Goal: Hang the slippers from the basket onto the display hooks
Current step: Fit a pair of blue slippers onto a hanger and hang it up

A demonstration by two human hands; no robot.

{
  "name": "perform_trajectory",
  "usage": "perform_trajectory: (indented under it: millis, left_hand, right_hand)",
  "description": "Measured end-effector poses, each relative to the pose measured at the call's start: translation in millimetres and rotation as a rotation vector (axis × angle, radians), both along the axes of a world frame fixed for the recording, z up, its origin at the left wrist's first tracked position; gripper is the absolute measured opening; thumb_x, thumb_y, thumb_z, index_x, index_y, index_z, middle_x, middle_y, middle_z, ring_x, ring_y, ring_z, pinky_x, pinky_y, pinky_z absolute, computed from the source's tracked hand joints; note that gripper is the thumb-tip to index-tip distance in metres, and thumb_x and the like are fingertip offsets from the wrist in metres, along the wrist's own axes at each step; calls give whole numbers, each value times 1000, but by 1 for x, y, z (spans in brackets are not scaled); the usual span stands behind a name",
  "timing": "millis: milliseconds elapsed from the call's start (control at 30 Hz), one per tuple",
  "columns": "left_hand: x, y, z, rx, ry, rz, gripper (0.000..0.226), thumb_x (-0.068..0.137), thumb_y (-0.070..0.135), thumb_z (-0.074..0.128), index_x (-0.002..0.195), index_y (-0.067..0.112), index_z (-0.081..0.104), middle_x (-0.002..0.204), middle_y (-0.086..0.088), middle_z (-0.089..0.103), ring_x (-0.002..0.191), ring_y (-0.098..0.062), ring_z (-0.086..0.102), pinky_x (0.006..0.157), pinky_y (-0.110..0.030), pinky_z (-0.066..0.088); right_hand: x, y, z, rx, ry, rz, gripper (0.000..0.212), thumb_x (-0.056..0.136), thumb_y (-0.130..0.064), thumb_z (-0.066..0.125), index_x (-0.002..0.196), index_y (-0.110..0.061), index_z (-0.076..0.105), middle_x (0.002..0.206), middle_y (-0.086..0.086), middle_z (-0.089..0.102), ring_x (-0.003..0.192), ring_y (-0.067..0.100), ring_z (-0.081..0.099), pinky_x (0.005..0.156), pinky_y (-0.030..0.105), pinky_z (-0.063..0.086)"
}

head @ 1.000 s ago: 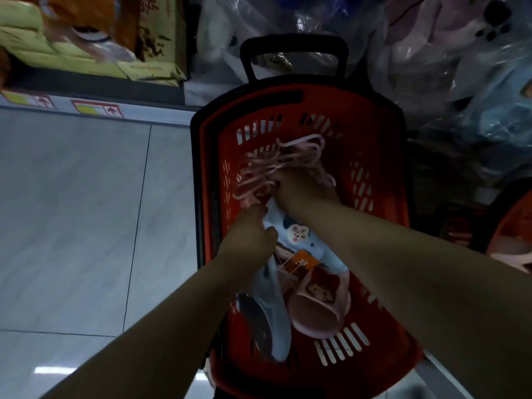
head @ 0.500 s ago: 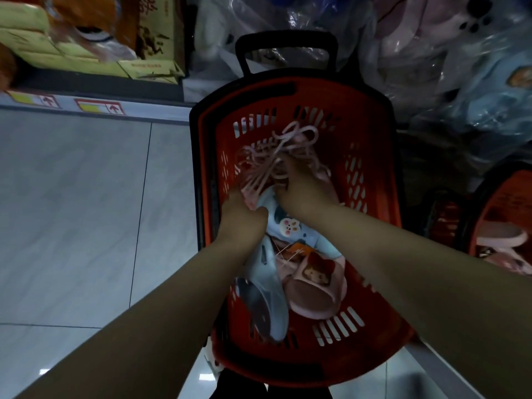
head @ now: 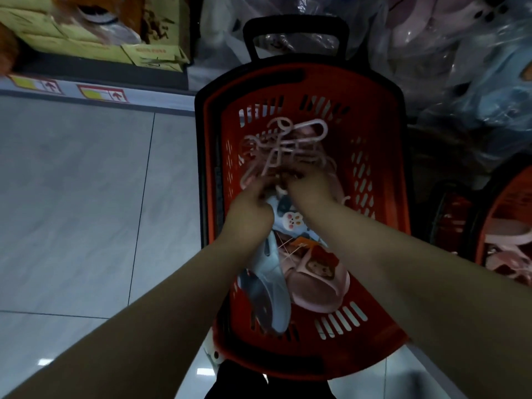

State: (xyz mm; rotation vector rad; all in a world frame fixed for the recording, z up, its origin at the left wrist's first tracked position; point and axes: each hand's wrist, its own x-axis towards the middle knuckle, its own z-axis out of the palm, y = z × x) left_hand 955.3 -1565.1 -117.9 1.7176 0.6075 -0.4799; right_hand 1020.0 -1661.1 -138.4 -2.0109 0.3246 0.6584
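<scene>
At the middle of the red basket [head: 385, 174], tangled pink hangers [head: 283, 141] are clamped in the grip of the left hand [head: 250, 218] and the right hand [head: 312, 187], with a blue slipper [head: 273, 295] and a pink slipper [head: 319, 286] laid at its near end.

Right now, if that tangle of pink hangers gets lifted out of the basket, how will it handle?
Probably light: the pink hangers are thin open loops. Each is likely stiff, but the hooks cross and interlock, so several may rise as one rattly clump. Hooks could also catch the wall slots in the basket.
</scene>
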Motion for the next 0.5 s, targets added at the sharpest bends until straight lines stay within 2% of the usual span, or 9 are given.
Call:
perform_trajectory:
  millis: [133, 167, 233, 267, 300, 333, 400, 433, 500]
  left_hand:
    - [-9, 1, 6, 25, 7, 312, 24, 94, 16, 46, 113, 29, 41, 98, 1, 62, 90, -16, 63, 82, -37, 54]
    - [-8, 1, 10, 17, 40, 303, 21, 94, 24, 49, 113, 27, 41, 101, -1, 61, 92, -17, 63, 83, -38, 54]
    - [-4, -1, 14, 13, 116, 177, 44, 88, 43, 51, 125, 20, 44, 116, -6, 57, 100, -20, 61, 86, -41, 53]
    - [-3, -2, 14, -4, 158, 143, 52, 88, 43, 51, 133, 20, 42, 120, -9, 56, 100, -23, 61, 85, -40, 53]
    - [-3, -4, 15, -39, 192, 125, 46, 92, 35, 50, 134, 19, 42, 113, -10, 59, 93, -22, 62, 78, -35, 55]
    - [-5, -6, 15, -75, 188, 106, 36, 95, 24, 46, 131, 20, 44, 100, -8, 61, 81, -18, 62, 66, -27, 53]
    - [-14, -9, 15, -75, 157, 89, 33, 97, 10, 40, 127, 22, 46, 81, -5, 58, 63, -14, 56, 48, -19, 46]
    - [-23, -12, 14, -56, 134, 72, 33, 97, 9, 38, 125, 23, 45, 78, -6, 58, 60, -15, 55, 46, -19, 45]
    - [-42, -19, 12, -13, 75, 19, 34, 99, 10, 36, 128, 26, 40, 78, -15, 60, 61, -25, 58, 54, -30, 48]
  right_hand:
    - [-23, -25, 5, -45, -40, 32, 20, 90, 2, 42, 92, -9, 59, 78, -4, 51, 66, 10, 48, 52, 12, 37]
    - [-28, -30, 10, -17, -26, 56, 21, 91, 3, 41, 88, -12, 56, 74, -6, 46, 60, 7, 45, 49, 10, 36]
    - [-36, -39, 18, 51, 24, 131, 24, 92, 3, 41, 82, -16, 53, 67, -7, 43, 51, 1, 43, 46, 9, 33]
    - [-41, -42, 23, 68, 41, 180, 26, 92, 2, 42, 80, -18, 53, 63, -7, 43, 46, -1, 43, 44, 10, 33]
    - [-46, -45, 26, 66, 43, 231, 28, 92, 1, 44, 78, -21, 53, 61, -8, 44, 42, -2, 44, 44, 11, 32]
    - [-51, -46, 29, 42, 26, 277, 26, 93, -2, 45, 79, -23, 53, 64, -8, 47, 44, -2, 45, 47, 15, 34]
    - [-61, -49, 33, -82, -74, 371, 11, 94, -12, 49, 90, -20, 57, 84, -5, 51, 66, -1, 49, 61, 19, 38]
    - [-66, -49, 35, -137, -112, 403, 9, 94, -19, 52, 99, -16, 59, 95, -5, 49, 79, 4, 49, 67, 15, 37]
    - [-75, -50, 35, -190, -89, 456, 26, 90, -31, 58, 106, -11, 60, 104, -3, 42, 89, 7, 45, 66, 8, 34]
